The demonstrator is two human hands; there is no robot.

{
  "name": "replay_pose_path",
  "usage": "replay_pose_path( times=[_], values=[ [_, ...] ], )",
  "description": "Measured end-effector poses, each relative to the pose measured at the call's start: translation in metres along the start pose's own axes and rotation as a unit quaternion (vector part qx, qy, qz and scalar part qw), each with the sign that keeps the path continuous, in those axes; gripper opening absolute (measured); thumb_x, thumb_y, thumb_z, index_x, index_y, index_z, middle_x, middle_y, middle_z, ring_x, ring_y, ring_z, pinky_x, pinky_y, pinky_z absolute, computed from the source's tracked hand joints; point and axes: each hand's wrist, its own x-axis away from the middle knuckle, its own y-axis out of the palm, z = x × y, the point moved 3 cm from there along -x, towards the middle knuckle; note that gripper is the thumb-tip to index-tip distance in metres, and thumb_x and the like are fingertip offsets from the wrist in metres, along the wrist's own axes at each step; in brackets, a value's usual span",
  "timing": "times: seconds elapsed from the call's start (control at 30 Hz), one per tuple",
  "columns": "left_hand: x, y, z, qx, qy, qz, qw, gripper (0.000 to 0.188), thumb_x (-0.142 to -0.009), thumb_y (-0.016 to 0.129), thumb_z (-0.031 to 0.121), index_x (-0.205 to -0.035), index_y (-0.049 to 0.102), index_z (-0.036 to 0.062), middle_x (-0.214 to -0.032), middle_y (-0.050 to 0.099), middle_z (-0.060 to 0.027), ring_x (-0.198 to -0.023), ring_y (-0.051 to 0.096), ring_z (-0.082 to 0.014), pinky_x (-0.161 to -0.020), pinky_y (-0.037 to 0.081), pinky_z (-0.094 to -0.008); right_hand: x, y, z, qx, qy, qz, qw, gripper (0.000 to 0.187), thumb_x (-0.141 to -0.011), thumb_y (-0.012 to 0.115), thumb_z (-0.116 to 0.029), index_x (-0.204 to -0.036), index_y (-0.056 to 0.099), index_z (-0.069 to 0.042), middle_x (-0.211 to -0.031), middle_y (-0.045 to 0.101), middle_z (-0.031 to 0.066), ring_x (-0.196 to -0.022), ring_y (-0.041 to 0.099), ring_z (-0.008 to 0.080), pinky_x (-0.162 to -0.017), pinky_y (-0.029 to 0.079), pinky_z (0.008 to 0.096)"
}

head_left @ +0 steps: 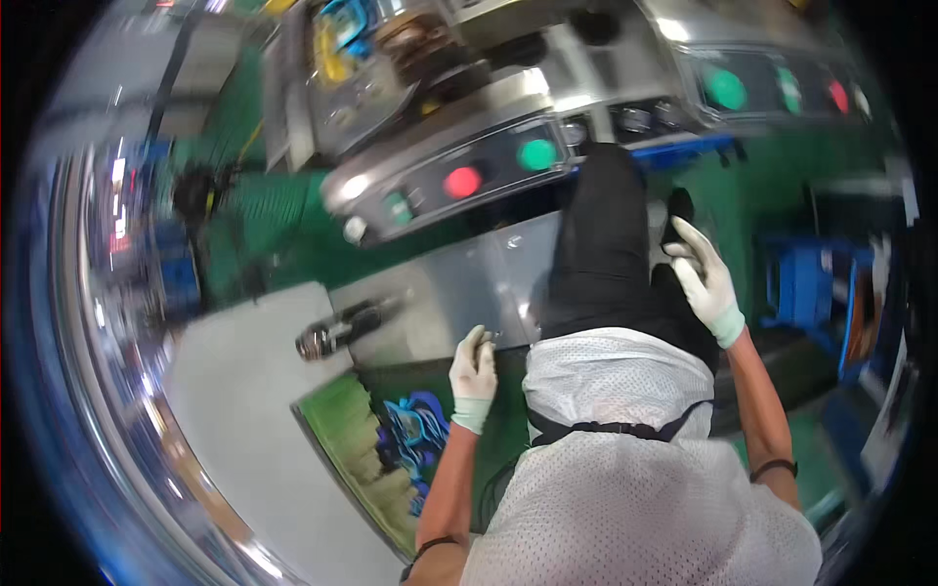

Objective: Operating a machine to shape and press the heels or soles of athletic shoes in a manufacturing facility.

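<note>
Has dark item (360,320) left of left hand (473,379), slanting up-right, farther from right hand (707,283); shows fingers half-curled, gripping nothing visible.

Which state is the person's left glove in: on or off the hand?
On: the white glove covers the left hand, its pale green cuff ending where bare forearm begins.
</note>
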Motion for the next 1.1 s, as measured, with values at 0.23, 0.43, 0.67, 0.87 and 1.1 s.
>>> replay_pose_path(
  times=[0.23, 0.43, 0.67, 0.87, 1.1],
  values=[
    [0.199, -0.126, -0.181, -0.078, -0.25, 0.376, 0.889, 0.04, -0.098, 0.074, 0.018, -0.13, 0.059, -0.0014, -0.104, 0.064, -0.0076, -0.086, 0.063, -0.0177, -0.079, 0.054, -0.0321, -0.027, 0.013, -0.001, 0.086, 0.05, -0.085, 0.991, 0.052, -0.107, 0.056, -0.011, -0.156, 0.045, 0.001, -0.138, 0.062, 0.009, -0.112, 0.063, 0.013, -0.098, 0.051, 0.0286],
    [0.288, -0.111, -0.258, -0.046, -0.326, 0.392, 0.859, 0.078, -0.078, 0.093, 0.015, -0.139, 0.046, -0.0028, -0.124, 0.058, -0.0126, -0.107, 0.06, -0.0228, -0.096, 0.051, -0.0387, -0.041, 0.054, -0.04, 0.149, 0.024, -0.136, 0.979, 0.053, -0.106, 0.057, -0.011, -0.156, 0.045, 0.001, -0.145, 0.059, 0.0112, -0.11, 0.062, 0.013, -0.092, 0.051, 0.0267],
    [0.191, -0.082, -0.292, 0.176, -0.295, 0.418, 0.841, 0.082, -0.067, 0.1, 0.018, -0.131, 0.053, -0.0021, -0.119, 0.065, -0.0102, -0.107, 0.063, -0.0234, -0.098, 0.052, -0.0395, -0.052, 0.148, -0.112, 0.177, -0.056, -0.264, 0.947, 0.054, -0.101, 0.059, -0.005, -0.153, 0.047, 0.002, -0.134, 0.065, 0.0131, -0.118, 0.064, 0.018, -0.103, 0.048, 0.0312],
    [0.107, -0.114, -0.122, -0.076, -0.139, 0.218, 0.963, 0.058, -0.059, 0.098, 0.035, -0.099, 0.068, 0.0061, -0.098, 0.068, -0.0163, -0.092, 0.066, -0.0398, -0.082, 0.053, -0.049, -0.034, 0.246, -0.149, 0.266, -0.166, -0.461, 0.83, 0.079, -0.087, 0.082, -0.025, -0.151, 0.045, 0.003, -0.147, 0.055, 0.0268, -0.132, 0.059, 0.0381, -0.112, 0.047, 0.0437],
    [-0.006, -0.1, 0.041, -0.111, 0.289, -0.036, 0.95, 0.072, -0.069, 0.089, 0.031, -0.127, 0.058, 0.0045, -0.12, 0.065, -0.016, -0.118, 0.06, -0.0384, -0.105, 0.047, -0.0484, -0.008, 0.296, -0.192, 0.403, -0.218, -0.572, 0.68, 0.087, -0.08, 0.085, -0.037, -0.145, 0.044, 0.003, -0.13, 0.063, 0.0272, -0.122, 0.063, 0.0443, -0.106, 0.051, 0.0466]
  ],
)
